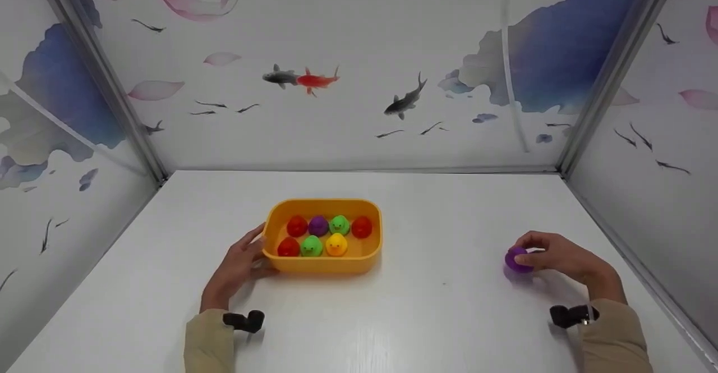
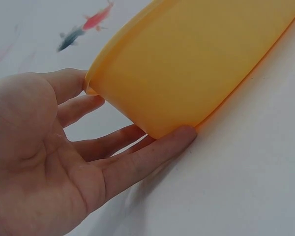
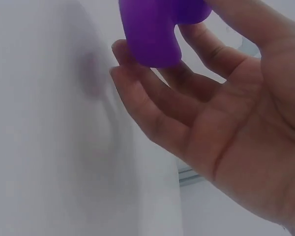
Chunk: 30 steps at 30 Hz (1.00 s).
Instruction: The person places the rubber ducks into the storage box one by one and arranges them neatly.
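At the left end of a yellow-orange plastic box [image 1: 322,265], my left hand [image 1: 238,263] rests with fairly straight, spread fingers [image 2: 152,160]. In the left wrist view they lie along the wall from the rim down to the base. Small toy ducks in red, purple, green and yellow sit inside, among them a yellow duck [image 1: 336,244] and a green duck [image 1: 312,246]. Well to the right, my right hand [image 1: 561,258] pinches a purple toy duck [image 1: 513,261] between thumb and fingers. The right wrist view shows its rounded underside [image 3: 152,39] close over the table.
The white table [image 1: 426,328] runs back to a printed wall [image 1: 348,137] with painted fish and petals. Side panels with metal edges stand left and right. A black wrist camera [image 1: 245,321] is strapped at the left cuff and another camera [image 1: 572,316] at the right cuff.
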Each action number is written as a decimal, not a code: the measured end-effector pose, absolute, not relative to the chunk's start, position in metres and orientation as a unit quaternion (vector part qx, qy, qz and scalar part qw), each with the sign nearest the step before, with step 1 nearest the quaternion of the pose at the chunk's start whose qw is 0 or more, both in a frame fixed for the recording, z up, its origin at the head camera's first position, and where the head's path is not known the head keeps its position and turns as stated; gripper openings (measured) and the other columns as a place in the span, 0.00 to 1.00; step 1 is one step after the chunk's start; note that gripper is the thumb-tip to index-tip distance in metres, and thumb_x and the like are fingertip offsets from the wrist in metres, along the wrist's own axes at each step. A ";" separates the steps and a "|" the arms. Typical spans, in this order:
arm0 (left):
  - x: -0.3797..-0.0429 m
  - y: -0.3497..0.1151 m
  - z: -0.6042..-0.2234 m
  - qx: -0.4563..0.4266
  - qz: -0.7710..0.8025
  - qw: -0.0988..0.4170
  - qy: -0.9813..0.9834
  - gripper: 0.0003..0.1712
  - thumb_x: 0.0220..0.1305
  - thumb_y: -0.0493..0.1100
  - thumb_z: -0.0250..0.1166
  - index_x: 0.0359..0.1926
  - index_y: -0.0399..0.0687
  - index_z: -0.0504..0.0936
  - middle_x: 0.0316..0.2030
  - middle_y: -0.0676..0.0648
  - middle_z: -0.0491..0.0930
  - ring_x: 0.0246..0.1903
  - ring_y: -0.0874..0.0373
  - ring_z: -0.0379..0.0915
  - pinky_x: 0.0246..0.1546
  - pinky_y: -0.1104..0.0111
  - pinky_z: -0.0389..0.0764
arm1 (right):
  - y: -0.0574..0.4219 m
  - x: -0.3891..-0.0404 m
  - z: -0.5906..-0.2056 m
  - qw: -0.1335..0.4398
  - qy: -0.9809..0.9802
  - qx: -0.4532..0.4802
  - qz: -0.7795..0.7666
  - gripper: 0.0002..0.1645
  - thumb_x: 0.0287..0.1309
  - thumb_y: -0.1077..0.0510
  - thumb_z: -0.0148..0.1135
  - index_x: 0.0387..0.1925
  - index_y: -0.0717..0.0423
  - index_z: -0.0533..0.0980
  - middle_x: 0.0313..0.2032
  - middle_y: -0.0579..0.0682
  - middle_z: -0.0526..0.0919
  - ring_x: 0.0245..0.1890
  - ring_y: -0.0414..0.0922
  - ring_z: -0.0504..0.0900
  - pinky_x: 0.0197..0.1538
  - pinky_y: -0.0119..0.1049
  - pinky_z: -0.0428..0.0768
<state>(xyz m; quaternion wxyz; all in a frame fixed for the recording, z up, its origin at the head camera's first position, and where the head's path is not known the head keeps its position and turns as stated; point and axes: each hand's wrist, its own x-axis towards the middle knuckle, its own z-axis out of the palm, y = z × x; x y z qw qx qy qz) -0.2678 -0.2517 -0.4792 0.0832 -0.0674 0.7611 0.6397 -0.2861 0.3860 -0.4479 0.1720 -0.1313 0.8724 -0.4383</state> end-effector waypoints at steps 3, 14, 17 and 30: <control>-0.269 -0.252 -0.480 -0.071 0.634 0.082 0.766 0.33 0.76 0.60 0.50 0.78 0.68 0.55 0.73 0.42 0.66 0.63 0.45 0.74 0.55 0.60 0.84 | 0.377 -0.286 -0.441 0.164 0.873 -0.135 -0.440 0.23 0.63 0.50 0.67 0.53 0.60 0.74 0.55 0.61 0.74 0.51 0.48 0.76 0.49 0.33 0.83; -0.270 -0.251 -0.481 -0.076 0.633 0.080 0.767 0.34 0.76 0.59 0.51 0.78 0.67 0.54 0.73 0.42 0.65 0.61 0.47 0.77 0.56 0.61 0.84 | 0.336 -0.285 -0.421 0.125 0.879 -0.134 -0.440 0.26 0.64 0.47 0.66 0.56 0.60 0.73 0.53 0.60 0.81 0.51 0.48 0.80 0.54 0.34 0.79; -0.269 -0.251 -0.481 -0.077 0.630 0.081 0.769 0.34 0.75 0.60 0.51 0.78 0.69 0.54 0.73 0.44 0.65 0.61 0.49 0.77 0.56 0.62 0.84 | 0.325 -0.286 -0.420 0.120 0.877 -0.144 -0.443 0.26 0.64 0.47 0.65 0.56 0.59 0.74 0.55 0.61 0.80 0.53 0.51 0.81 0.56 0.34 0.81; -0.269 -0.251 -0.481 -0.063 0.635 0.075 0.766 0.33 0.77 0.58 0.50 0.78 0.66 0.56 0.71 0.40 0.68 0.59 0.47 0.78 0.55 0.59 0.85 | 0.293 -0.290 -0.423 0.137 0.822 -0.214 -0.510 0.26 0.69 0.54 0.60 0.63 0.64 0.70 0.64 0.71 0.69 0.54 0.48 0.84 0.52 0.38 0.87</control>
